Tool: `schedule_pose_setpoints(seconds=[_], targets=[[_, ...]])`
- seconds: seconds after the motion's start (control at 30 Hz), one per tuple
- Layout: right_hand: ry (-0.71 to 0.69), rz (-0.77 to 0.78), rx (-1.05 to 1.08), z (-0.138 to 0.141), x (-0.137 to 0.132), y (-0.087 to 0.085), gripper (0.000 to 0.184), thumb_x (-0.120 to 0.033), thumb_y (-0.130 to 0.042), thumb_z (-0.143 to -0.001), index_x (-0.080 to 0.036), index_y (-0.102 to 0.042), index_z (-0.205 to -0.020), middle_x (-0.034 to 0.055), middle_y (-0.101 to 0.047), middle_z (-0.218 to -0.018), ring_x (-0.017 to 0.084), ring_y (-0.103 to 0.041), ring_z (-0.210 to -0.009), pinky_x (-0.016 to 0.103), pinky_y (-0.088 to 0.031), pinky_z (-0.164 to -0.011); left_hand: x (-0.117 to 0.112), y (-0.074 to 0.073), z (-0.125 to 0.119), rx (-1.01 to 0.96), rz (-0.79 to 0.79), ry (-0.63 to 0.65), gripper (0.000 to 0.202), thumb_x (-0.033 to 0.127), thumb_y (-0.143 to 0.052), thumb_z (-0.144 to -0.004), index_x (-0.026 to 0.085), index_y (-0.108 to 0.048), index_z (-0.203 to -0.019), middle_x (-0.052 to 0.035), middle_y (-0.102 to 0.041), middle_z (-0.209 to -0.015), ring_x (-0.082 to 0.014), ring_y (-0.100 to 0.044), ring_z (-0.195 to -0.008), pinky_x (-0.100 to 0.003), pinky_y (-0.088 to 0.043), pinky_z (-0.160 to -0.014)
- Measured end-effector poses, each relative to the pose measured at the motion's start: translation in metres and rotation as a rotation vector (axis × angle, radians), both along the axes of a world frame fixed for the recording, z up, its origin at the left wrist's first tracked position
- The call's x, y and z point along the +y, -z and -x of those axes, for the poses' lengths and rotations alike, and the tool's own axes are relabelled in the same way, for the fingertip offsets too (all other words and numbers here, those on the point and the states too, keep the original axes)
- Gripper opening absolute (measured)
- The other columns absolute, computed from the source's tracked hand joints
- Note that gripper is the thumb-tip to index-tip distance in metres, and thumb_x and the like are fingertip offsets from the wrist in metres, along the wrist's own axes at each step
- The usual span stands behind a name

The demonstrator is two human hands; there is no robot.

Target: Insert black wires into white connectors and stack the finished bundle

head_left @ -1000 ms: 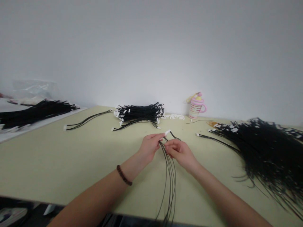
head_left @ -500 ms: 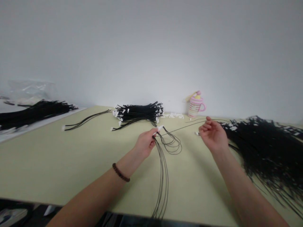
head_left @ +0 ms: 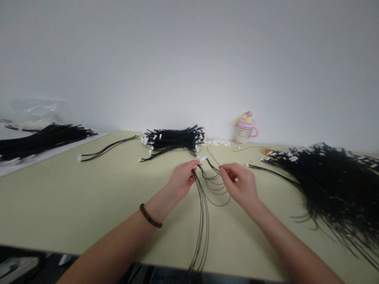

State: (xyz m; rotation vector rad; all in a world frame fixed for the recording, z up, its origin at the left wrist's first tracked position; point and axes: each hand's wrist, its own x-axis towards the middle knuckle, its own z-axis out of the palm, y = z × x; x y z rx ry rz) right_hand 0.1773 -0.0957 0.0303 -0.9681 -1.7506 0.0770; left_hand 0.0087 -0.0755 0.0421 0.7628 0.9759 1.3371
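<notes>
My left hand is closed on a small white connector from which several thin black wires run down over the table's front edge. Some of these wires curl into loops between my hands. My right hand pinches one thin black wire just right of the connector, fingers pressed together. Both hands hover just above the pale yellow-green table.
A large heap of loose black wires fills the table's right side. A bundled pile of finished wires lies at the back middle, loose white connectors beside it. A pink cup stands by the wall. More wires lie at the left.
My right hand swung out to the big heap at the right, took one wire, and has come back next to the connector. My left hand stayed almost still.
</notes>
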Motion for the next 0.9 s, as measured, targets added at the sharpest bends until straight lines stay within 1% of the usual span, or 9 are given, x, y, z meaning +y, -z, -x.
schedule_pose_setpoints(seconds=[0.07,0.13,0.2,0.33,0.47,0.7,0.9], targets=[[0.008,-0.018,-0.144,0.010,-0.006,0.005,0.018,-0.019,-0.053,-0.078,-0.015,-0.059,-0.063,-0.0009,-0.052,-0.053,0.008,-0.047,-0.049,0.020,-0.035,-0.050,-0.002,-0.001,-0.001,0.002,-0.006,0.003,0.014,0.022,-0.070,-0.058,0.012,-0.061,-0.059,0.0061,-0.043,-0.050,-0.0026,-0.036,-0.044,-0.016,-0.024,-0.040],[0.015,0.024,-0.179,0.016,-0.009,0.009,0.020,-0.016,-0.053,-0.075,-0.015,-0.054,-0.055,-0.0026,-0.048,-0.048,0.007,-0.043,-0.045,0.019,-0.032,-0.047,-0.003,-0.001,-0.001,0.004,-0.008,0.007,0.014,0.022,-0.071,-0.058,0.012,-0.060,-0.058,0.0063,-0.042,-0.050,-0.0028,-0.036,-0.044,-0.017,-0.024,-0.040],[0.018,0.060,-0.173,0.018,-0.009,0.012,0.020,-0.014,-0.054,-0.071,-0.015,-0.050,-0.051,-0.0036,-0.047,-0.046,0.006,-0.042,-0.043,0.019,-0.030,-0.046,-0.003,-0.001,-0.001,0.004,-0.011,0.010,0.014,0.022,-0.070,-0.058,0.012,-0.060,-0.059,0.0062,-0.042,-0.050,-0.0030,-0.037,-0.044,-0.017,-0.025,-0.040],[0.009,0.058,-0.164,0.016,-0.009,0.012,0.018,-0.013,-0.053,-0.067,-0.015,-0.049,-0.050,-0.0039,-0.047,-0.045,0.006,-0.042,-0.043,0.018,-0.029,-0.047,-0.003,-0.002,-0.001,-0.003,-0.009,0.003,0.013,0.022,-0.069,-0.059,0.012,-0.060,-0.059,0.0069,-0.040,-0.049,-0.0025,-0.035,-0.042,-0.017,-0.023,-0.039],[-0.006,0.054,-0.185,0.015,-0.010,0.011,0.017,-0.012,-0.053,-0.063,-0.015,-0.047,-0.048,-0.0042,-0.045,-0.044,0.006,-0.041,-0.043,0.018,-0.029,-0.048,-0.002,-0.003,-0.001,-0.011,0.006,-0.018,0.013,0.022,-0.069,-0.060,0.012,-0.060,-0.060,0.0066,-0.042,-0.049,-0.0022,-0.035,-0.042,-0.017,-0.024,-0.040],[-0.008,0.052,-0.202,0.014,-0.010,0.012,0.017,-0.013,-0.052,-0.063,-0.015,-0.046,-0.047,-0.0041,-0.045,-0.044,0.006,-0.040,-0.043,0.018,-0.028,-0.048,-0.002,-0.005,0.000,-0.015,0.018,-0.020,0.013,0.022,-0.068,-0.062,0.011,-0.060,-0.061,0.0078,-0.039,-0.047,-0.0018,-0.031,-0.040,-0.018,-0.021,-0.038],[-0.011,0.040,-0.225,0.014,-0.011,0.010,0.017,-0.013,-0.052,-0.064,-0.016,-0.046,-0.048,-0.0039,-0.046,-0.044,0.007,-0.042,-0.043,0.018,-0.030,-0.048,-0.004,-0.005,0.000,-0.013,0.013,-0.020,0.013,0.022,-0.068,-0.062,0.012,-0.059,-0.059,0.0067,-0.041,-0.049,-0.0023,-0.035,-0.042,-0.017,-0.023,-0.040]])
